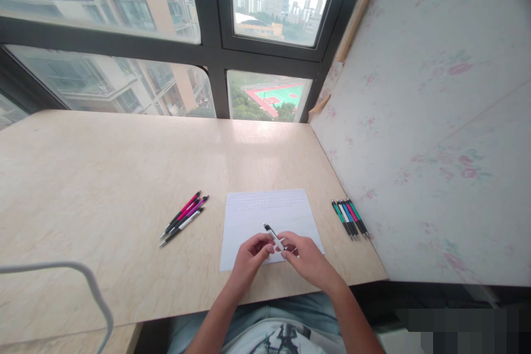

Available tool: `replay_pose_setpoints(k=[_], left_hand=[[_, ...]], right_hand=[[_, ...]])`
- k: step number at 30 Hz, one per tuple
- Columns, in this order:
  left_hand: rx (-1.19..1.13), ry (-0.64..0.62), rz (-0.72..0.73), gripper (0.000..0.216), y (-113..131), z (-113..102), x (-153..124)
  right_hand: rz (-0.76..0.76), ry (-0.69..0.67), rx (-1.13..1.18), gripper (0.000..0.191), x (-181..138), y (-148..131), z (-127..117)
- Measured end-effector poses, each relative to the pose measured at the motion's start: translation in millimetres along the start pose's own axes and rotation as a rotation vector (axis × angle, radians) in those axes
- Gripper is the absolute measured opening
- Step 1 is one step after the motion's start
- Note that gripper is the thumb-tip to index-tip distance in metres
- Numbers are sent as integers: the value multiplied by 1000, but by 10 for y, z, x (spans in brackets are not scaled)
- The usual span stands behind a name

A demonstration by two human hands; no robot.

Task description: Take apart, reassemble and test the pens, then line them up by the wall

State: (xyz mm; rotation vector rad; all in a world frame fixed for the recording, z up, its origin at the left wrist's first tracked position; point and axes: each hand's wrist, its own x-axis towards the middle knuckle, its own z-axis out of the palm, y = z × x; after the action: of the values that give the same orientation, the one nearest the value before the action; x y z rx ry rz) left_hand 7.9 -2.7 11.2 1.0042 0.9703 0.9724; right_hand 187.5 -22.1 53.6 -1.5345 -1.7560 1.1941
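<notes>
Over the sheet of paper, a white pen with a black clip is held at a slant between my two hands. My left hand has its fingers curled and its thumb bent in at the pen's left side. On the other side, my right hand pinches the pen towards its lower end, which the fingers partly hide. Lines of small handwriting run across the top of the paper; the lower part, as far as it shows, is blank.
Several pens in pink, purple and white lie in a loose bunch on the left of the table. Another row of pens lies by the wall at right. A grey cable-like bar curves across the lower left. Windows stand behind.
</notes>
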Motion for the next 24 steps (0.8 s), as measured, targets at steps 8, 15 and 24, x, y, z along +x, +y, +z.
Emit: replay_pose_setpoints(k=[8,15,24], left_hand=[[-256,92,-55,27,-37,-31,46],[-439,126,-121,25,-27,-53,58],[-532,119,-136,22,-44,-80,74]], right_hand=[[59,185,754,91,43,181,-68],[69,256,961,101,66,202,-126],[69,433,991,95,174,288,-67]])
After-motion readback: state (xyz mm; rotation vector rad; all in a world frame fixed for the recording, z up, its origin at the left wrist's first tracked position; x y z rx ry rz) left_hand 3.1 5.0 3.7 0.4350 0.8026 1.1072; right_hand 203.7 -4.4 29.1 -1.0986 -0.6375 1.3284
